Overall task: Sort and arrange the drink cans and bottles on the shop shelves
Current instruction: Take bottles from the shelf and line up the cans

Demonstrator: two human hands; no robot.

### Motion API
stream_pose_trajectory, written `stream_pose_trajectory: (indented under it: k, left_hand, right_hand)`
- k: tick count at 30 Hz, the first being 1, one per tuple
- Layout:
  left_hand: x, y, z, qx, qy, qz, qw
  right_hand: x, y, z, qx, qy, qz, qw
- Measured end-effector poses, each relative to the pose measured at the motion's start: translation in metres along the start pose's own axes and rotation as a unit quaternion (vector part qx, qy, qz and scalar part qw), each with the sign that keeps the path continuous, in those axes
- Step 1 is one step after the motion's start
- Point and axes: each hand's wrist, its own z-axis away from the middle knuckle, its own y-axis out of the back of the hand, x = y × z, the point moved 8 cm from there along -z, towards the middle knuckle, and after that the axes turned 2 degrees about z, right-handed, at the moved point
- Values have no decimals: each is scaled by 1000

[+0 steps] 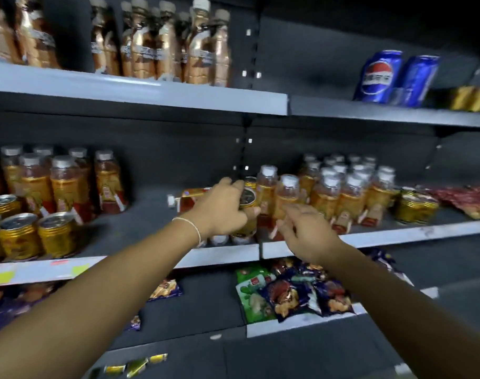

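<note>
Head view: a gold can (248, 199) is gripped by the left hand (219, 209), whose fingers are curled round it. The can is held tilted, lid toward the camera, just above the middle shelf (397, 233). A white bracelet (191, 227) is worn on that wrist. The right hand (307, 231) is held with fingers (284, 222) loosely spread, and nothing is grasped by them.

Just beyond the right fingertips a cluster of orange bottles (342, 187) is stood upright. A fallen bottle (191, 196) is seen lying on its side behind the left knuckles. Well to the left of the left fingers, more gold cans (23, 231) and bottles (55, 181) are ranged on the same shelf.

Above the fingers, copper bottles (151, 47) and two blue cans (378, 75) are kept on the top shelf. Below the fingers, snack bags (288, 291) are piled
</note>
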Motion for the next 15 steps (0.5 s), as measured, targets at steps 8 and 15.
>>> stream_pose_trajectory:
  k: [8,15]
  left_hand:
    - [153,-93,-25,-89,-90,50,991]
    - [242,-141,-37,-126,-143,95,977]
  right_hand:
    - [146,43,119,9,-154,14,988]
    - [212,63,185,35,-225,26,973]
